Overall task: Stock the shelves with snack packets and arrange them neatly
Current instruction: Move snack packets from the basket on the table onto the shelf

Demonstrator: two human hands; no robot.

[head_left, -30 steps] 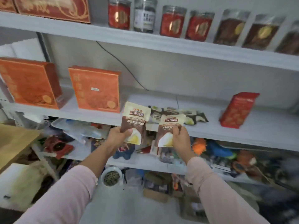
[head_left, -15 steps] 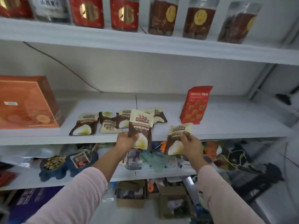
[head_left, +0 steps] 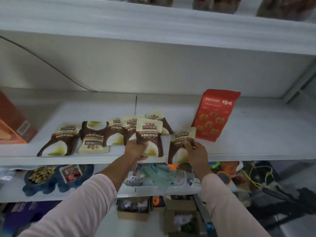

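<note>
Several brown-and-cream snack packets [head_left: 89, 137] lie flat in a loose row on the white middle shelf [head_left: 256, 144]. My left hand [head_left: 136, 149] grips another such packet [head_left: 150, 134] by its lower left edge, holding it upright over the row's right end. My right hand [head_left: 196, 151] pinches a second packet [head_left: 182, 139] just left of a red standing pouch [head_left: 214, 115]; its bottom hangs past the shelf's front edge.
An orange box [head_left: 12, 125] stands at the shelf's far left. Jars line the upper shelf [head_left: 153, 21]. The lower shelf holds a blue dish of nuts [head_left: 41, 177] and assorted clutter; cardboard boxes [head_left: 135, 209] sit on the floor. Bare shelf lies right of the red pouch.
Both hands have carried their packets up and forward to the middle shelf's front. The view has shifted right and closer, so the orange boxes slid off to the left.
</note>
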